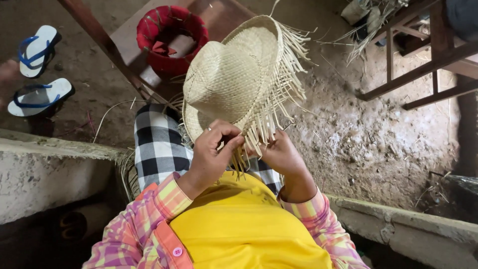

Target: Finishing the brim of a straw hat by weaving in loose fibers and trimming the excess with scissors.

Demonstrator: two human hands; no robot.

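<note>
head view: your left hand [211, 152] and right hand [279, 152] both pinch the loose straw strands at the brim of the pale woven hat [234, 74], which you hold up over your checked lap. beyond it a red woven basket [172, 37] sits on a wooden board, and two blue-strapped sandals [37, 69] lie on the dirt floor.

Position: one camera worn on the person's head, above the lap.
Facing: steeply downward, over the yellow front of the shirt [249, 229] to the dirt floor [368, 139].
Nearness: close to both hands (they sit low in the middle); the sandals [37, 74] lie far off at the left.
Shared view: none, a single view.
</note>
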